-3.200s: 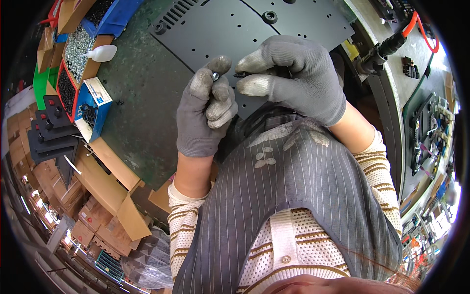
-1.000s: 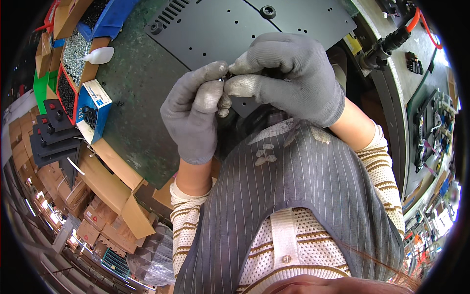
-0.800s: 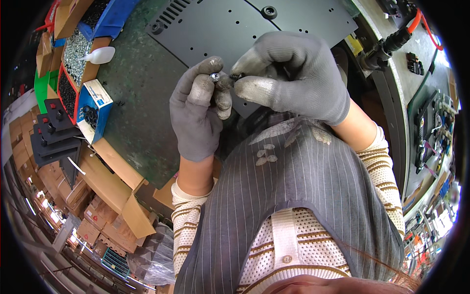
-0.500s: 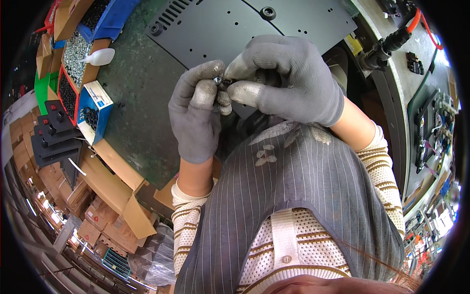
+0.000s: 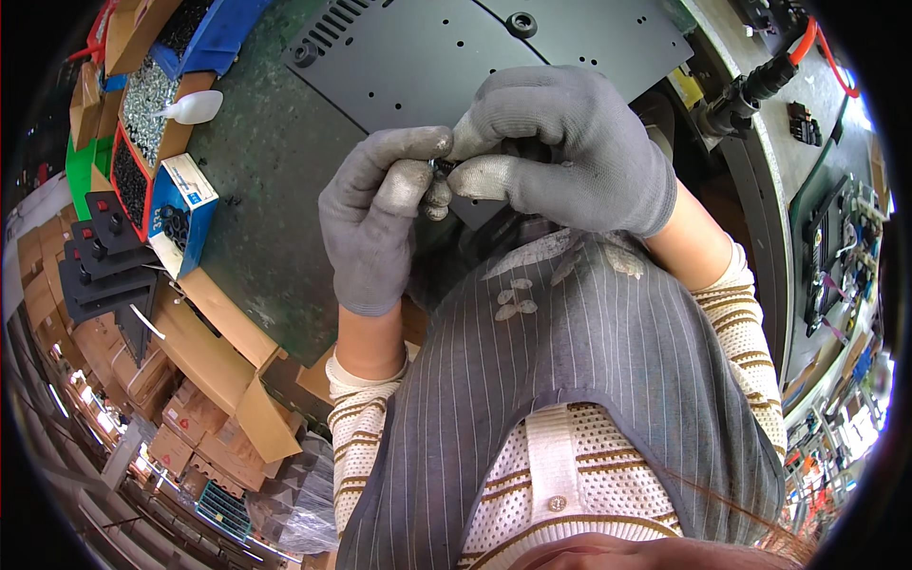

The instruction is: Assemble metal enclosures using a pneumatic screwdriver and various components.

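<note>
My left hand [image 5: 372,223] and my right hand [image 5: 575,152], both in grey gloves with whitened fingertips, meet over the near edge of the bench. Each is closed in a pinch, fingertip to fingertip. Between them is a small dark and shiny part [image 5: 441,165], apparently a screw; the fingers cover most of it. Just beyond the hands lies a dark grey metal panel [image 5: 418,71] with slots, small holes and round black feet [image 5: 521,25].
On the left stand open boxes of silver screws [image 5: 149,109] and black screws [image 5: 130,185], a blue-and-white box [image 5: 197,214] of black rings and a white plastic bottle [image 5: 197,108]. Stacked black plates [image 5: 100,266] sit nearer. A power tool [image 5: 746,100] with an orange hose is at right.
My left thumb and forefinger have shifted over the small part, and its shiny round end is now mostly covered. The left wrist has moved slightly left; the right hand has barely moved.
</note>
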### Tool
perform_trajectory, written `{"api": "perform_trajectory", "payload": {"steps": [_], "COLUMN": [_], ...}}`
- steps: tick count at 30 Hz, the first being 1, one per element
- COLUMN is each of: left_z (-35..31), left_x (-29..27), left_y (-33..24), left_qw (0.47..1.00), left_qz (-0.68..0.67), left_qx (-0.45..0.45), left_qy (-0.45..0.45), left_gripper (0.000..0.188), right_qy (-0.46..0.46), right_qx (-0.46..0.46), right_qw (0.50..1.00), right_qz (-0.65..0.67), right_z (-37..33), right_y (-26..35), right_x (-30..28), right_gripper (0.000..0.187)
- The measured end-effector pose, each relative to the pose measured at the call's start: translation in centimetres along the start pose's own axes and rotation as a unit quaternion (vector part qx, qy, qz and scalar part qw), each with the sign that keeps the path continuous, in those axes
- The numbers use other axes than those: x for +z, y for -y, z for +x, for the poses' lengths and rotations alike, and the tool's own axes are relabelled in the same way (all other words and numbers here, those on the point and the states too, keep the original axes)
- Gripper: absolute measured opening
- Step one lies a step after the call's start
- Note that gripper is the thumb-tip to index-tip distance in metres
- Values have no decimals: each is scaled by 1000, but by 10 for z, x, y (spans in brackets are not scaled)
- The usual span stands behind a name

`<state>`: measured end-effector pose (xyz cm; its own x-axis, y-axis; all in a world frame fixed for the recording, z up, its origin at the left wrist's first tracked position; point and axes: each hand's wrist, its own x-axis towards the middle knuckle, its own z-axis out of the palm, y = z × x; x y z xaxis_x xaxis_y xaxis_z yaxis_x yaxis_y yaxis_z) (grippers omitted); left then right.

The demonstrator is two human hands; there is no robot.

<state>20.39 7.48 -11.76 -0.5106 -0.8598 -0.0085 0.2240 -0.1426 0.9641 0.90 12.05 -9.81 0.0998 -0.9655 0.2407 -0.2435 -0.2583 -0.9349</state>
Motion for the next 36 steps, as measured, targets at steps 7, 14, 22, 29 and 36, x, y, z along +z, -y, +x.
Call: {"api": "perform_trajectory", "payload": {"steps": [7,14,22,29,36], "left_z": [0,-2,0,2,5], "left_x": [5,7,-12,-14,-20], "left_y": [-6,0,-2,-3,4], "left_qw": [996,992,984,984,969], "left_qz": [-46,-59,-83,-75,-151], "left_qx": [-63,-73,-156,-161,-190], "left_qy": [-33,-88,15,31,48], "left_gripper": [23,30,37,38,34], "right_qy": [-47,-1,11,22,52], "right_qx": [-88,-19,-29,-29,-31], "right_qw": [983,999,999,999,998], "right_qz": [-151,42,11,-2,-30], "right_z": [2,1,1,1,2], "right_y": [4,1,0,1,-1], "right_x": [4,1,2,1,-1], "right_gripper": [15,17,13,12,12]}}
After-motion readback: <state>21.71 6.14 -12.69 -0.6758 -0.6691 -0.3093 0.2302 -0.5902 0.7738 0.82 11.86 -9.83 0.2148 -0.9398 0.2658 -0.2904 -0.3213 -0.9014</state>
